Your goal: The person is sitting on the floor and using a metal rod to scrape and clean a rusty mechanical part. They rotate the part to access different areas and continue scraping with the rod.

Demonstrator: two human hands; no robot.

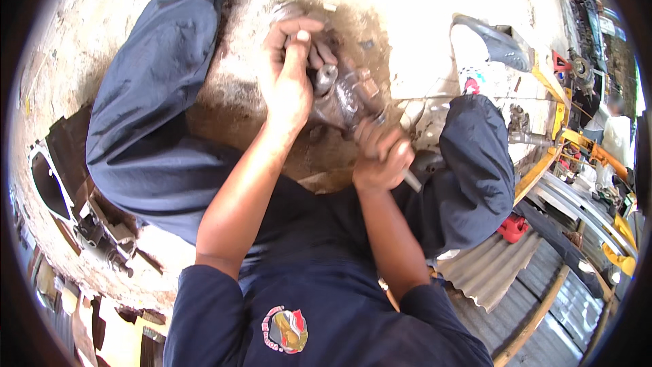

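An oily metal casting with a round boss lies on the stained ground between my bent legs. My left hand is curled over its upper left part, thumb on top and fingers closed on the metal. At the casting's lower right, my right hand grips a grey bar-like tool, whose end sticks out below my fist; it is slightly blurred, and its upper end is hard to make out. The underside of the casting is hidden.
Flat metal plates and parts lie at left. At right are a yellow metal frame, a red object, corrugated sheets and another mechanical part. Another person is at the far right.
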